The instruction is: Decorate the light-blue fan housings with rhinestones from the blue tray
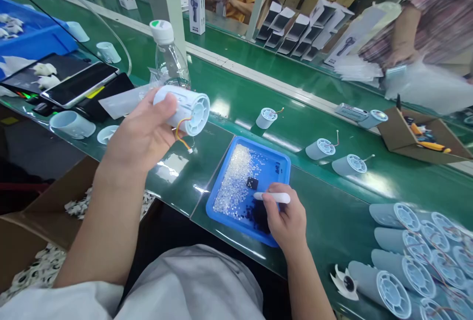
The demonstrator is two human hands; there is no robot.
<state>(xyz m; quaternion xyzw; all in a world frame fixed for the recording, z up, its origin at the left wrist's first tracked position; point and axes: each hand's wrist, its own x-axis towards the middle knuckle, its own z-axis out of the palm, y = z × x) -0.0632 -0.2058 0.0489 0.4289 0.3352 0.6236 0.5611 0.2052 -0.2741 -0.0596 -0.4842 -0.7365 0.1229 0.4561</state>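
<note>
My left hand (138, 133) is closed round a light blue fan housing (185, 108), tilted so its ribbed round end faces right. Yellow and red wires with a small white plug (190, 150) dangle from that end. Between the fingers of my right hand (286, 219) is a white pen-like stick (277, 197), its tip pointing left above a blue tray (285, 162). Many tiny clear pieces (236, 177) fill the tray's left side. A small black square (252, 183) sits mid-tray, and small black pieces (258, 214) lie by my right hand.
Several wired housings (402, 266) crowd the bench at right, beside a white fan blade (344, 283). More housings (266, 118) stand on the green belt. A clear bottle (170, 59) rises behind my left hand. An open carton (424, 138) holds tools. Two people work across the line.
</note>
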